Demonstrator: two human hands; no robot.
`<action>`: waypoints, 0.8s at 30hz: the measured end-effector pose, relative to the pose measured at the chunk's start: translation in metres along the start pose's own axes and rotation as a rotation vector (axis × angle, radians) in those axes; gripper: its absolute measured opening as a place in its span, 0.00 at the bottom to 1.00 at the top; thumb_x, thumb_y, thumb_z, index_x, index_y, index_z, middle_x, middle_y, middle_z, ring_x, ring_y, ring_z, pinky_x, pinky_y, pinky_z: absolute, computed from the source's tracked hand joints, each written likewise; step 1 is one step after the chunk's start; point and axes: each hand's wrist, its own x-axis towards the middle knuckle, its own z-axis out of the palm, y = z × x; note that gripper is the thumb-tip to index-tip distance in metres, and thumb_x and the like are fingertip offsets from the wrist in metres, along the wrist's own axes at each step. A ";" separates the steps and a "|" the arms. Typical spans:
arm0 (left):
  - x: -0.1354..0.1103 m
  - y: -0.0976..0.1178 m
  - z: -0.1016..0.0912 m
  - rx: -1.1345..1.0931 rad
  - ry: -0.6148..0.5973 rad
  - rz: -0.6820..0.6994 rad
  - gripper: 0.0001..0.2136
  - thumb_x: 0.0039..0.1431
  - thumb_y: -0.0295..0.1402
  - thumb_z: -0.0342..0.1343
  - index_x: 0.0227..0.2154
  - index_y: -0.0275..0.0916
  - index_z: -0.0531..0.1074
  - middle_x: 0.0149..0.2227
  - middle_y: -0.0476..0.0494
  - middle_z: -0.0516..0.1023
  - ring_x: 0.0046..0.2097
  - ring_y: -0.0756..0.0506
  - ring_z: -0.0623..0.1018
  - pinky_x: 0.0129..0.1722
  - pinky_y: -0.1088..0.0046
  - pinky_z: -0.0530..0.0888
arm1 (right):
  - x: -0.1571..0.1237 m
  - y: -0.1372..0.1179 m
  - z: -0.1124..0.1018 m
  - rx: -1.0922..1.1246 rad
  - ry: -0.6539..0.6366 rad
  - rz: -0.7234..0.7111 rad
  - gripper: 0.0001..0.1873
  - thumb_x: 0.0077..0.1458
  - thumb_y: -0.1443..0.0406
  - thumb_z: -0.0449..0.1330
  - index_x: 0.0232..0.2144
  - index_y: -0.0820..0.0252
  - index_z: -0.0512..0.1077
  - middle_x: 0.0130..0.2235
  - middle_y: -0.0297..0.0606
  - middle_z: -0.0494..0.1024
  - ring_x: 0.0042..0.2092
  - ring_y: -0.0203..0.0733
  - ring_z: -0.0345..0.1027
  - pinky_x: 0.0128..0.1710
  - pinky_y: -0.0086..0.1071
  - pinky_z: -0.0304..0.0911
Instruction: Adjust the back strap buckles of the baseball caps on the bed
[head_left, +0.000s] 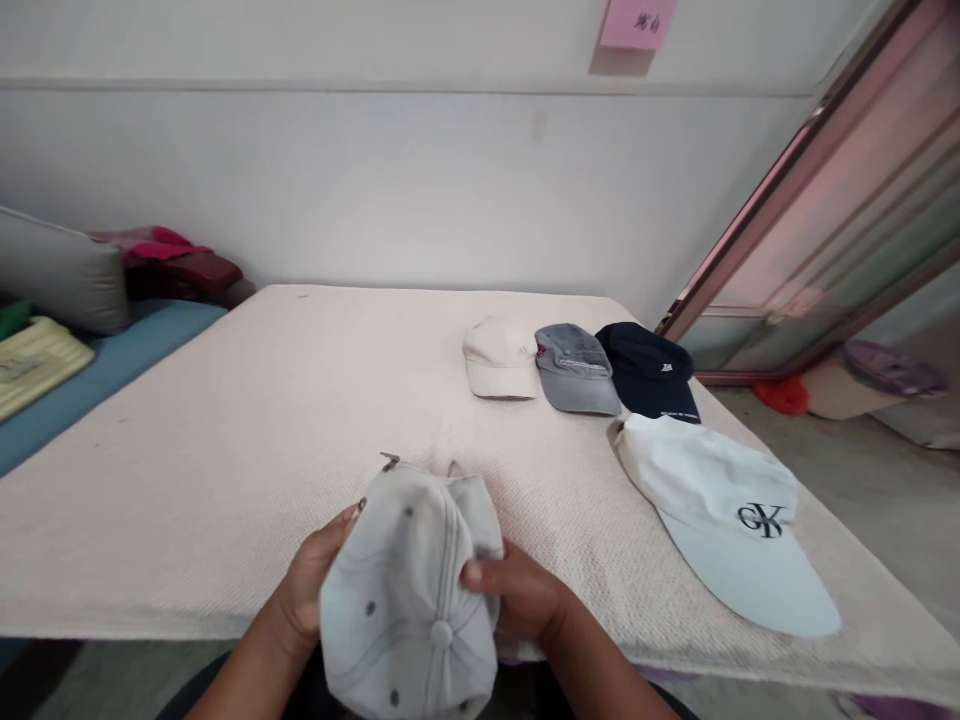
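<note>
Between my two hands is a light grey baseball cap (405, 590), its crown and top button facing up, held at the table's front edge. My left hand (311, 575) grips its left side, with the fingers partly hidden behind the fabric. On the right side, my right hand (517, 590) pinches the cap, thumb on top and fingers underneath. A strap with a small metal buckle (389, 461) sticks out at the far side of the cap. Its brim is out of sight.
On the cloth-covered table (300, 400) lie a cream cap (500, 358), a grey cap (576, 370), a navy cap (649, 370) and a white cap (727, 520) with black letters. A grey cushion (64, 270) stands at the left. A pink note (637, 22) is on the wall.
</note>
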 end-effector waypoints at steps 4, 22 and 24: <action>-0.006 0.007 0.005 -0.001 0.168 -0.089 0.14 0.42 0.44 0.64 0.27 0.38 0.78 0.19 0.43 0.77 0.30 0.37 0.79 0.30 0.65 0.75 | -0.003 -0.014 -0.008 0.044 0.164 -0.172 0.19 0.43 0.52 0.66 0.32 0.61 0.74 0.28 0.39 0.76 0.31 0.43 0.71 0.35 0.34 0.65; 0.047 -0.010 0.013 0.401 0.007 -0.076 0.08 0.49 0.33 0.64 0.30 0.33 0.77 0.23 0.45 0.75 0.23 0.50 0.71 0.25 0.77 0.65 | 0.010 -0.058 -0.028 -0.114 0.245 -0.317 0.07 0.51 0.68 0.59 0.36 0.63 0.71 0.24 0.32 0.69 0.21 0.29 0.55 0.23 0.26 0.51; 0.050 -0.009 0.013 0.399 0.051 -0.035 0.07 0.48 0.32 0.63 0.30 0.34 0.77 0.24 0.45 0.76 0.24 0.49 0.72 0.26 0.76 0.65 | 0.009 -0.061 -0.030 -0.098 0.285 -0.363 0.07 0.55 0.64 0.58 0.36 0.63 0.71 0.24 0.30 0.67 0.19 0.26 0.50 0.21 0.25 0.47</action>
